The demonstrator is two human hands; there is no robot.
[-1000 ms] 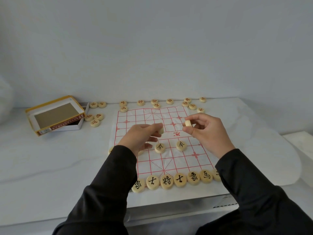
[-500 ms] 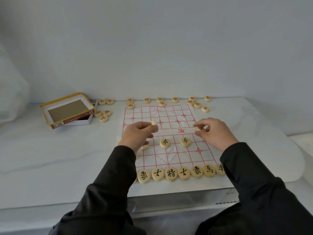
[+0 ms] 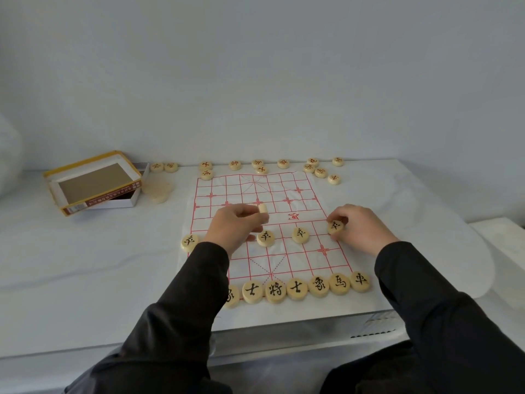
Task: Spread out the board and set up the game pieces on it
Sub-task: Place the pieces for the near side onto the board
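Soldiers going down on the board (image 3: 284, 251).
Right hand (image 3: 360, 228) and left hand (image 3: 235, 223) each pinch a soldier piece (image 3: 335, 226): light, stiff discs, probably best gripped by the rim.

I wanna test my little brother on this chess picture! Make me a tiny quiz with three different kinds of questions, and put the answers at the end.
1. True or false: the left hand holds a piece and the right hand pinches a black-marked piece.
2. Where is the open box? A: on the board. B: on the table, left of the board. C: in a hand.
3. Fill in the gap: the red-marked pieces lie past the board's ____ edge.

Key: 1 true; 2 B; 3 far.
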